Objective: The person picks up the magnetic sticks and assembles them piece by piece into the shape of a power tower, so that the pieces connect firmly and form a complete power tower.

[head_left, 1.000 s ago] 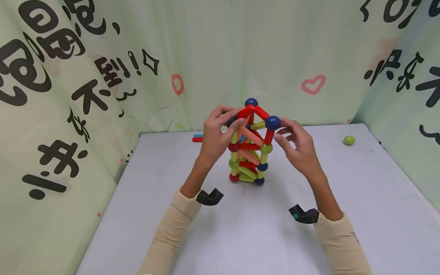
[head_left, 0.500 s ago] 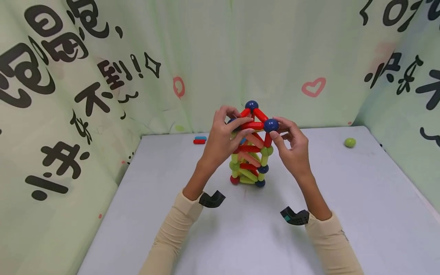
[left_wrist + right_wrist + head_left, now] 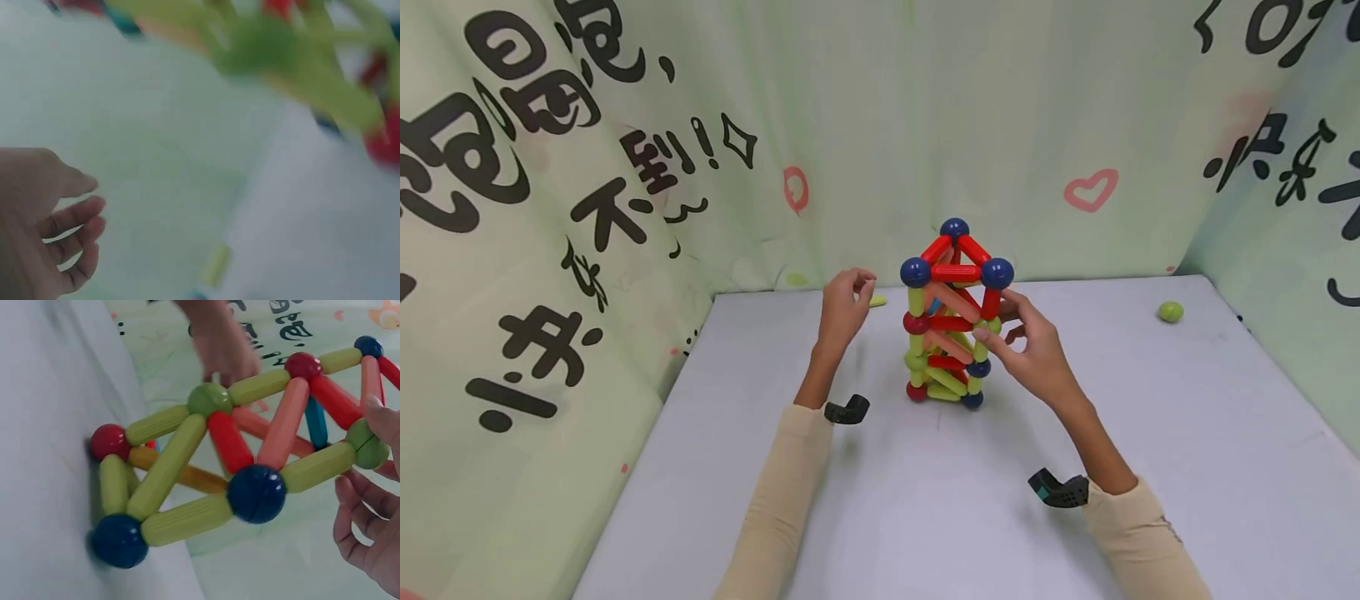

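A tower of magnetic rods and balls (image 3: pixel 952 322) stands upright on the table, with red rods joining three blue balls at its top. My right hand (image 3: pixel 1033 346) is at its right side, thumb and fingers around a green ball (image 3: pixel 367 443) below the upper right blue ball (image 3: pixel 997 273). Away from the tower, to its left, my left hand (image 3: pixel 844 308) is in the air with loosely bent fingers and nothing in them (image 3: pixel 56 225). Close by that hand, a yellow-green rod (image 3: pixel 877 301) lies near the table's back edge.
A green ball (image 3: pixel 1170 312) lies alone at the back right of the white table (image 3: pixel 1150 417). A pale green curtain (image 3: pixel 865 125) with dark writing hangs behind the table and along both sides.
My left hand has let go of the tower's top and moved left and down. A red rod now shows fully between the front blue balls. My right hand has slid down to the green ball.
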Demonstrator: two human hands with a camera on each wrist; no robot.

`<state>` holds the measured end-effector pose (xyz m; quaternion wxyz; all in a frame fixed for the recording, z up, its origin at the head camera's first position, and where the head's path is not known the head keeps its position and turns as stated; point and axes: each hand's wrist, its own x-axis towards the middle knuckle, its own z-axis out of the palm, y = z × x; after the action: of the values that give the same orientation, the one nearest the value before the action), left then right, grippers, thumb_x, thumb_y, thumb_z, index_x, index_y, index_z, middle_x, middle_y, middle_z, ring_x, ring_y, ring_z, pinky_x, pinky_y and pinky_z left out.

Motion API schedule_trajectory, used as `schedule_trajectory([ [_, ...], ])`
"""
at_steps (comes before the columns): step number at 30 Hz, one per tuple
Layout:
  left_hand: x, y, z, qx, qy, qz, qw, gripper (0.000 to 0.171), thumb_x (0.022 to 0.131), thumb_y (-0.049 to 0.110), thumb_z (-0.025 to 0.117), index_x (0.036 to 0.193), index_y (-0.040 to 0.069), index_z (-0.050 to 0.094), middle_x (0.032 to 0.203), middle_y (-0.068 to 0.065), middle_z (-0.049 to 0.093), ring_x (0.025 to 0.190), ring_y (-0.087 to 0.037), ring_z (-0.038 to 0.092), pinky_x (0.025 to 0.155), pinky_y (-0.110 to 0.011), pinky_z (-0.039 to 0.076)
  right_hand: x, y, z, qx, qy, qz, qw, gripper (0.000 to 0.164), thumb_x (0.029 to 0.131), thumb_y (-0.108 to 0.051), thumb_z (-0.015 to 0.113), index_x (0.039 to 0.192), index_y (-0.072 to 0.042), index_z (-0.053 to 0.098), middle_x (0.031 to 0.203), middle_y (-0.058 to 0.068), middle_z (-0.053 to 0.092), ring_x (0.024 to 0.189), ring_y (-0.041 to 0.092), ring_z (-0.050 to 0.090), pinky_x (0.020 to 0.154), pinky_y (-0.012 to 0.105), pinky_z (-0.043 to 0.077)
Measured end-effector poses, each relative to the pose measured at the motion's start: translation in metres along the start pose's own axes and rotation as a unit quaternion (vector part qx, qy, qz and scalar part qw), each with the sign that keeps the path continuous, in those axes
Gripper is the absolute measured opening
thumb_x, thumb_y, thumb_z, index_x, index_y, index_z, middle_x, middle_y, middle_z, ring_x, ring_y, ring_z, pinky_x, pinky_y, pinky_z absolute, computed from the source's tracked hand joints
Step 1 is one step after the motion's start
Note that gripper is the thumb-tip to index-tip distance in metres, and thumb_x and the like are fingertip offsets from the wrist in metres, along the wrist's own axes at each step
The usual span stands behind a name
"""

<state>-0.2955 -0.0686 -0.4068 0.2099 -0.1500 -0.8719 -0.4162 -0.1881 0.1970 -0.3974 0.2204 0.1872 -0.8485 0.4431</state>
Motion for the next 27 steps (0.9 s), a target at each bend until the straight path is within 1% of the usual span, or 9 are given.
schedule_trajectory([
  [3,0.005,-0.037,0.021,0.096,-0.065,-0.044,0.9922,0.022,0.096,0.011,0.061,0.115,0.002,0.068,0.113,-0.015,0.066,0.107,-0.029,0.060,0.089,-0.040,0.052,-0.005,0.008,0.004,-0.003,-0.050,0.039,0.998,0.068,0.088,-0.019,0.073,0.144,-0.004,0.039,0.111,0.014,0.061,0.100,0.022,0.056,0.077,0.030,0.051],
  [5,0.007,-0.055,0.033,0.167,-0.115,-0.037,0.9786,0.029,0.095,0.011,0.062,0.123,0.004,0.065,0.128,-0.014,0.062,0.121,-0.030,0.056,0.098,-0.040,0.050,-0.009,0.015,0.008,-0.002,-0.095,0.068,0.993,0.071,0.088,-0.026,0.074,0.144,-0.003,0.037,0.114,0.015,0.059,0.104,0.026,0.056,0.079,0.039,0.053],
  [8,0.012,-0.068,0.046,0.285,-0.186,0.010,0.9400,0.043,0.097,0.017,0.060,0.137,0.005,0.054,0.145,-0.012,0.052,0.137,-0.031,0.045,0.111,-0.038,0.040,-0.016,0.028,0.014,0.011,-0.165,0.116,0.979,0.077,0.087,-0.030,0.074,0.146,-0.004,0.032,0.125,0.018,0.055,0.112,0.033,0.055,0.083,0.046,0.055],
  [11,0.018,-0.072,0.057,0.381,-0.221,0.059,0.8959,0.050,0.100,0.023,0.055,0.145,0.003,0.044,0.150,-0.011,0.046,0.143,-0.031,0.038,0.117,-0.037,0.031,-0.022,0.040,0.019,0.018,-0.219,0.164,0.962,0.082,0.088,-0.031,0.073,0.149,-0.002,0.026,0.136,0.023,0.049,0.119,0.041,0.053,0.088,0.052,0.055],
  [14,0.020,-0.072,0.065,0.428,-0.215,0.067,0.8752,0.047,0.100,0.022,0.056,0.142,0.002,0.048,0.143,-0.010,0.054,0.137,-0.028,0.046,0.115,-0.035,0.034,-0.027,0.050,0.027,0.023,-0.251,0.178,0.951,0.078,0.088,-0.030,0.073,0.145,0.003,0.031,0.134,0.025,0.052,0.116,0.040,0.056,0.089,0.049,0.055],
  [19,0.017,-0.072,0.075,0.429,-0.181,0.046,0.8840,0.028,0.099,0.010,0.056,0.126,0.004,0.063,0.122,-0.011,0.067,0.111,-0.024,0.063,0.096,-0.031,0.052,-0.035,0.058,0.042,-0.005,-0.248,0.133,0.960,0.053,0.084,-0.019,0.077,0.123,0.007,0.052,0.101,0.017,0.062,0.089,0.024,0.056,0.072,0.032,0.051],
  [22,0.015,-0.072,0.078,0.417,-0.171,0.025,0.8925,0.026,0.098,0.008,0.056,0.122,0.004,0.064,0.115,-0.011,0.066,0.102,-0.024,0.063,0.087,-0.031,0.056,-0.037,0.058,0.047,-0.023,-0.227,0.135,0.964,0.050,0.083,-0.018,0.078,0.122,0.004,0.055,0.098,0.015,0.063,0.087,0.022,0.054,0.072,0.034,0.050],
  [24,0.015,-0.067,0.078,0.378,-0.166,-0.009,0.9105,0.027,0.098,0.008,0.057,0.124,0.003,0.064,0.117,-0.012,0.064,0.104,-0.024,0.061,0.088,-0.032,0.056,-0.037,0.057,0.048,-0.022,-0.221,0.154,0.963,0.057,0.083,-0.019,0.078,0.129,0.002,0.052,0.109,0.016,0.065,0.094,0.024,0.056,0.081,0.039,0.053],
  [27,0.023,-0.053,0.073,0.230,-0.124,-0.061,0.9634,0.030,0.095,0.006,0.060,0.124,0.000,0.064,0.116,-0.016,0.063,0.106,-0.027,0.061,0.092,-0.035,0.055,-0.037,0.057,0.048,-0.015,-0.221,0.176,0.959,0.062,0.084,-0.020,0.077,0.135,0.000,0.048,0.122,0.018,0.064,0.102,0.028,0.059,0.091,0.048,0.053],
])
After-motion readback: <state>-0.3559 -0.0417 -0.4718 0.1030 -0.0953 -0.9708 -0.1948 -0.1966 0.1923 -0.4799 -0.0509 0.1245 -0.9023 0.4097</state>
